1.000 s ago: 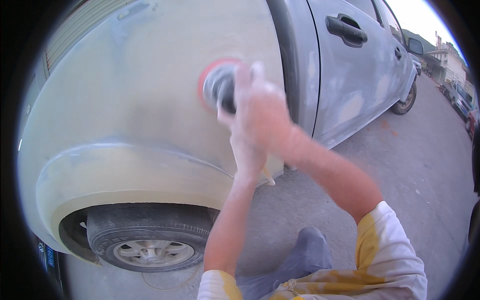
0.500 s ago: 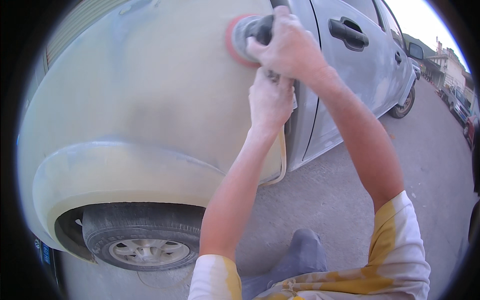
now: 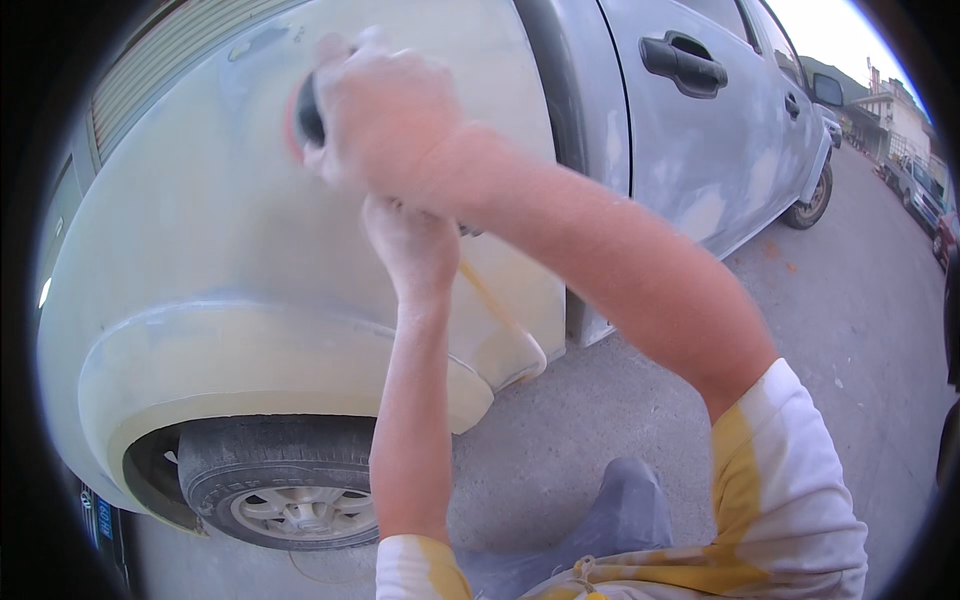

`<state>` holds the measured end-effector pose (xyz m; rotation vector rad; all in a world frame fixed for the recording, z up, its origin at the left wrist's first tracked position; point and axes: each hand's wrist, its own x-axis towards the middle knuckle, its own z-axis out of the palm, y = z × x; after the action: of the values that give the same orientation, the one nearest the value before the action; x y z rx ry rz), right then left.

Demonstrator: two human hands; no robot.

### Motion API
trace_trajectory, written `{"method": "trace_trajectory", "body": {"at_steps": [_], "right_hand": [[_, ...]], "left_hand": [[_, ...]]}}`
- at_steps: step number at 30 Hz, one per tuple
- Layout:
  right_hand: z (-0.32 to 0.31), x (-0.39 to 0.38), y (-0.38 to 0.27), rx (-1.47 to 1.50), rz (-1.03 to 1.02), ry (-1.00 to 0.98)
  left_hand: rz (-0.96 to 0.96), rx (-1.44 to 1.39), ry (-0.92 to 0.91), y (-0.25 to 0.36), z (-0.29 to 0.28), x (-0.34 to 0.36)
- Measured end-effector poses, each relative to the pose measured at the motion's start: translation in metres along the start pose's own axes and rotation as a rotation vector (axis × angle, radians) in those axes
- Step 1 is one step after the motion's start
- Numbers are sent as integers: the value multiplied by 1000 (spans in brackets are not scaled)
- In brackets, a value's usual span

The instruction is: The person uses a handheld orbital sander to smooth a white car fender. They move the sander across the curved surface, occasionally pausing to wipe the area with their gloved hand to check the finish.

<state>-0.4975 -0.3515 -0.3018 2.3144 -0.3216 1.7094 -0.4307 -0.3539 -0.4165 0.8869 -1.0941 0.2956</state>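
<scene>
My right hand (image 3: 390, 120), blurred by motion and pale with dust, wraps over the head of a round disc sander (image 3: 309, 108). Only a dark part of its body and a strip of its pinkish pad show past the fingers. Just below, my left hand (image 3: 413, 245) grips the sander's handle, which the hand mostly hides. The pad lies against the cream-coloured rear side panel (image 3: 250, 230) of a pickup truck, in its upper part. From under my left hand a pale yellow hose (image 3: 495, 300) trails down along the panel.
Beneath the panel's flared arch sits the rear wheel (image 3: 300, 510). At right are the grey cab door (image 3: 700, 150) with a dark handle (image 3: 684, 65) and a gap before it. My leg (image 3: 630, 500) stands on the concrete. Parked vehicles (image 3: 918, 190) line the far right; a ribbed shutter (image 3: 150, 90) is behind.
Both hands have carried the sander left across the panel, away from the cab edge. The hose has swung left with them, and my right forearm now slants across the panel.
</scene>
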Motion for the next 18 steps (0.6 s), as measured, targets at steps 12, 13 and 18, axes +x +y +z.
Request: {"method": "trace_trajectory", "body": {"at_steps": [12,13,18], "right_hand": [[-40,-9,89,-100,233,-130],[-41,1,80,-89,215,-203],[-12,38,5,101,60,-56]], "left_hand": [[-278,110,-341,29,70,6],[-271,67,-316,32,61,11],[-73,-14,-114,49,3,38]]}}
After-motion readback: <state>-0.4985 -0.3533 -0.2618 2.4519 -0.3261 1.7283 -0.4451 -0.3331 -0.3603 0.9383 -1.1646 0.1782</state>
